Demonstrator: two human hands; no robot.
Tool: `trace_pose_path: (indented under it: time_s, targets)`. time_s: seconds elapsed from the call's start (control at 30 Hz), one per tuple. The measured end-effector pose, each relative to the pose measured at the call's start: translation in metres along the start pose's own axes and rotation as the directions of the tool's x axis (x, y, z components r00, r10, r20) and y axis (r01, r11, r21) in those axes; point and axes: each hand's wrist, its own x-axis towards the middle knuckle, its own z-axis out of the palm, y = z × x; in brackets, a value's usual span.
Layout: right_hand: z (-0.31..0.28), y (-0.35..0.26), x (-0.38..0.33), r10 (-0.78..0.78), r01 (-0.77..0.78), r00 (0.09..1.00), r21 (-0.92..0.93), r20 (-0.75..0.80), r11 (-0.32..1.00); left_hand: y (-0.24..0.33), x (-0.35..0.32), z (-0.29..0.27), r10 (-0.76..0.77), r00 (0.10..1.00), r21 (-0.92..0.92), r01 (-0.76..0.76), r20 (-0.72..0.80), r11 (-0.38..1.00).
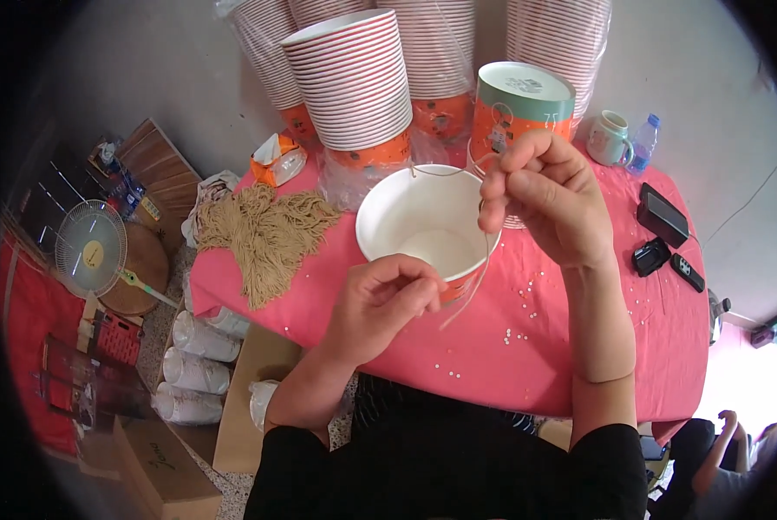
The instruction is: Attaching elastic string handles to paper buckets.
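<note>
My left hand grips the near side of a white paper bucket with an orange outside, held over the pink table. Its empty white inside faces me. My right hand pinches a thin beige string at the bucket's right rim. The string arches across the far rim as a loop and hangs down past the bucket's side.
Tall stacks of orange-striped paper buckets stand at the table's back, beside a lidded bucket. A pile of beige strings lies at the left. A mug, a bottle and black devices sit right. Small white beads dot the cloth.
</note>
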Motion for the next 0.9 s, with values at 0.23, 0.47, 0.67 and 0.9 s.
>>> trace_pose_path:
  time_s: [0.23, 0.47, 0.67, 0.9]
  targets:
    - [0.005, 0.006, -0.002, 0.069, -0.069, 0.997, -0.025, 0.023, 0.997, 0.001, 0.004, -0.001, 0.083, 0.996, -0.219, -0.085, -0.018, 0.972]
    - [0.009, 0.013, -0.004, 0.073, -0.071, 0.997, -0.048, 0.036, 0.996, -0.004, 0.018, 0.012, 0.107, 0.994, -0.078, -0.106, 0.017, 0.991]
    - [0.001, 0.005, 0.000, 0.036, -0.036, 0.999, -0.031, -0.014, 0.999, -0.001, 0.017, 0.009, -0.052, 0.995, -0.269, 0.074, 0.088, 0.960]
    - [0.004, 0.008, -0.001, 0.025, -0.025, 1.000, -0.035, -0.011, 0.999, -0.005, 0.016, 0.014, -0.054, 0.977, -0.504, 0.155, 0.209, 0.850]
